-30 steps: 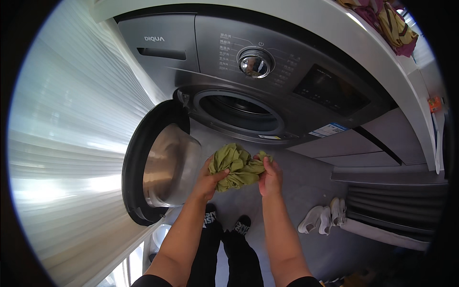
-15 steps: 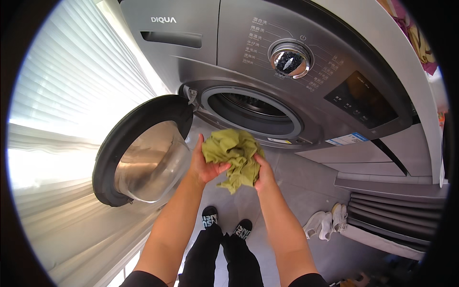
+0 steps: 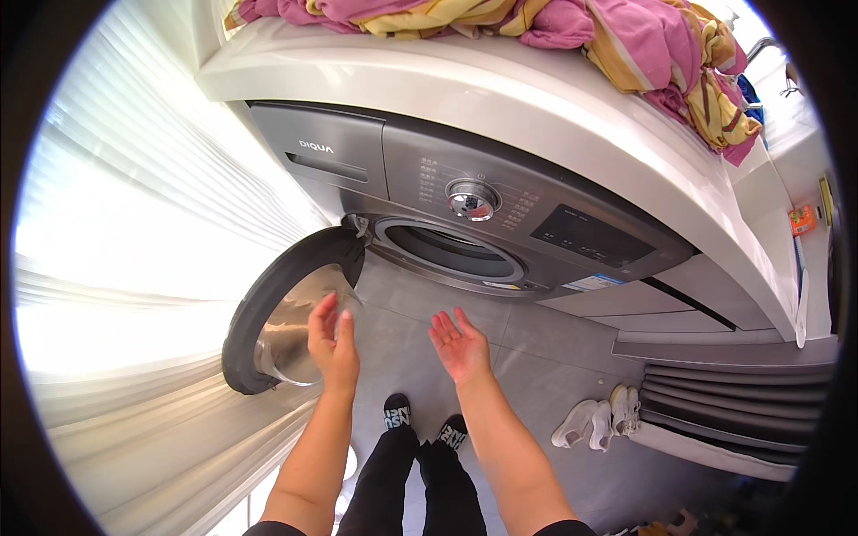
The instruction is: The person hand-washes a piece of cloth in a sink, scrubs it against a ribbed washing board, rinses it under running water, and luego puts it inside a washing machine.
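Observation:
Both of my hands are empty and held apart in front of the grey washing machine (image 3: 393, 179). My left hand (image 3: 334, 344) is open, thumb and fingers apart, in front of the machine's round glass door (image 3: 243, 357), which is swung out to the left. Palm upward, my right hand (image 3: 461, 347) is open over the floor below the drum opening (image 3: 451, 253). The inside of the drum is dark, and I cannot make out what lies in it. No green cloth shows in view now.
Above the machine runs a white countertop (image 3: 357, 76) with a pink and yellow cloth (image 3: 643, 54) piled on it. A sheer curtain (image 3: 134, 232) hangs at the left. White shoes (image 3: 581, 424) stand on the grey tiled floor at the right, beside a dark padded bench (image 3: 724, 411).
The green cloth has left my hands and is out of view. My hands have opened and moved apart. The view has shifted back, so the countertop and the pink and yellow cloth now show more.

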